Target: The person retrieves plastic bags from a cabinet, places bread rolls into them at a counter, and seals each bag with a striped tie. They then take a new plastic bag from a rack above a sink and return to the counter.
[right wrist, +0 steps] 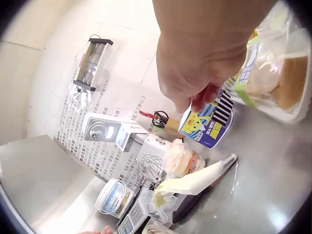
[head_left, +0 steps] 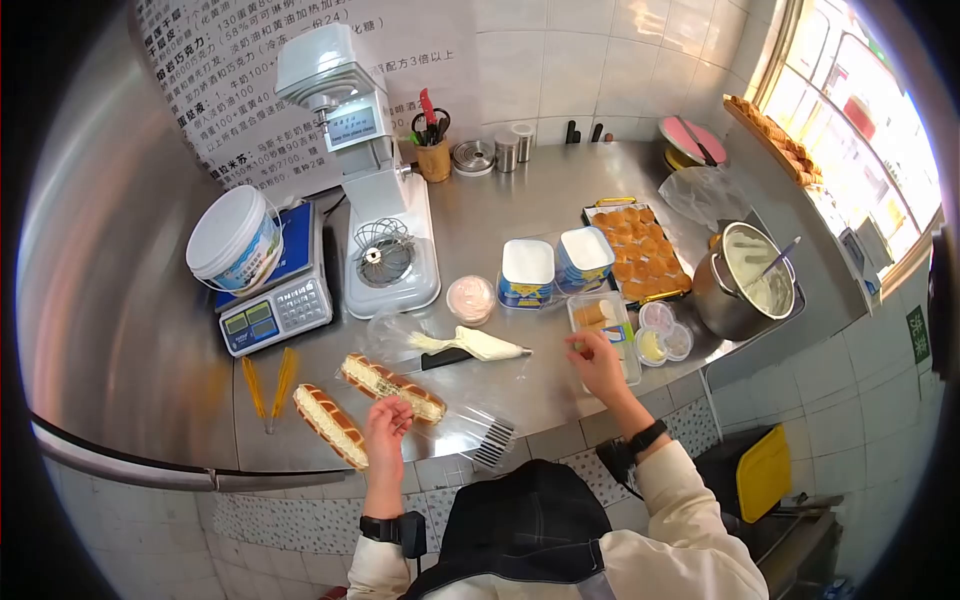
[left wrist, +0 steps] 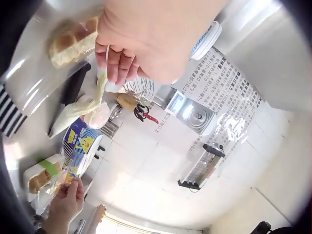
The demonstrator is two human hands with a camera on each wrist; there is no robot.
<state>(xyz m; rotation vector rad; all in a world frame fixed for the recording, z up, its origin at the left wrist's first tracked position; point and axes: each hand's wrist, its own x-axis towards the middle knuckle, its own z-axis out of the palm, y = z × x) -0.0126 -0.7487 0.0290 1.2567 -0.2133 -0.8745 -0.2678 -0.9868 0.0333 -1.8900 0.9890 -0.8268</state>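
My left hand is over the near end of a long cream-topped bread roll, its fingers loosely curled with nothing visible in them. A second roll lies to its left. My right hand is over a clear plastic box with brown pieces inside; its fingers are loosely bent and I see nothing held. Between the hands lies a piping bag filled with pale cream, beside a black-handled knife. A clear striped bag lies near the front edge.
Behind stand a pink-topped tub, two blue-and-white tubs, a mixer and a scale bearing a white bucket. At right are a tray of brown pastries, small round cups and a steel pot. Yellow tongs lie left.
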